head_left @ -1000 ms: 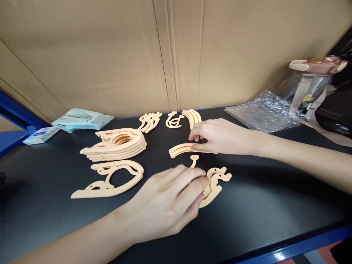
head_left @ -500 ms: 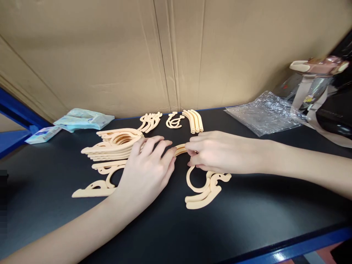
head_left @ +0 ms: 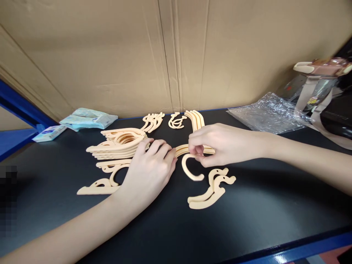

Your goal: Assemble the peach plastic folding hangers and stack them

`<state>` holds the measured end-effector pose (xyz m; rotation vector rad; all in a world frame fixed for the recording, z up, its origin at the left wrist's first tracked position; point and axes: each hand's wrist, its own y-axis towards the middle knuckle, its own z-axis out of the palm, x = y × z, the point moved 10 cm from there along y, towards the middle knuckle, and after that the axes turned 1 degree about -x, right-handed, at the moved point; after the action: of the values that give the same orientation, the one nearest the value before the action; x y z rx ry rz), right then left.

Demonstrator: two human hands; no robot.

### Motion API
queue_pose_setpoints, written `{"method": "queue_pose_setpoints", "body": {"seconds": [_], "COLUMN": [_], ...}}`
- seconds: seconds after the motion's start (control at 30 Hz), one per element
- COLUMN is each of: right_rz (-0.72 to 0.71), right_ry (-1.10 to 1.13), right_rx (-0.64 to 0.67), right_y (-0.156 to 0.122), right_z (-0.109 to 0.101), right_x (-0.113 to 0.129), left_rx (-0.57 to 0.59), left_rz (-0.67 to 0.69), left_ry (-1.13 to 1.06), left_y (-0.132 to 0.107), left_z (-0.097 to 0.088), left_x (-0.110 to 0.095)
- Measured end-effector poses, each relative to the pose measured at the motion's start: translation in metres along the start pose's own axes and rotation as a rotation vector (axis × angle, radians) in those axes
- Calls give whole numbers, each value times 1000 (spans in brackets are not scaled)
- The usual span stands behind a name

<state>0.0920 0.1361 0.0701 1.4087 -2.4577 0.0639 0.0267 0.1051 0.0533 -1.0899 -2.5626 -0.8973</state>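
My right hand [head_left: 220,145] is closed in a pinch on the upper end of a beige C-shaped hanger hook [head_left: 187,169], lifted off the black table. Under its fingers lies a curved grooved hanger bar [head_left: 181,149]. My left hand [head_left: 154,165] has bent fingers, with thumb and index closed at the bar's left end; their tips are partly hidden. Left of it sit a stack of folded beige hangers [head_left: 117,148] and another folded hanger [head_left: 100,187], partly covered by the hand. Two short hanger arms [head_left: 207,200] rest nested nearer me.
At the back lie several small hanger arms [head_left: 152,123], a few loose hooks [head_left: 176,123] and grooved bars [head_left: 195,119]. Tissue packs [head_left: 88,119] are at left. A clear plastic bag [head_left: 268,115] and a strapped bottle [head_left: 316,84] stand right, before a cardboard wall [head_left: 123,55].
My right hand has taken hold of the hook and raised it away from the two short arms. The bar's right part shows now. My left hand has stayed by the bar's end.
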Motion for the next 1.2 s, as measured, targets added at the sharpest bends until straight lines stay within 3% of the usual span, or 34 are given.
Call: {"method": "queue_pose_setpoints", "body": {"seconds": [0.27, 0.47, 0.87, 1.2], "right_rz": [158, 249, 277, 258], "right_ry": [300, 397, 426, 482], "right_rx": [-112, -186, -180, -144], "right_y": [5, 5, 6, 8], "right_z": [-5, -1, 9, 24], "right_x": [-29, -46, -46, -49], "left_rx": [-12, -47, -116, -59], "left_rz": [6, 18, 149, 135], "left_ry": [14, 34, -9, 2], "left_y": [-1, 0, 0, 0], "left_z": [-1, -7, -17, -11], "left_x": [1, -4, -23, -25]}}
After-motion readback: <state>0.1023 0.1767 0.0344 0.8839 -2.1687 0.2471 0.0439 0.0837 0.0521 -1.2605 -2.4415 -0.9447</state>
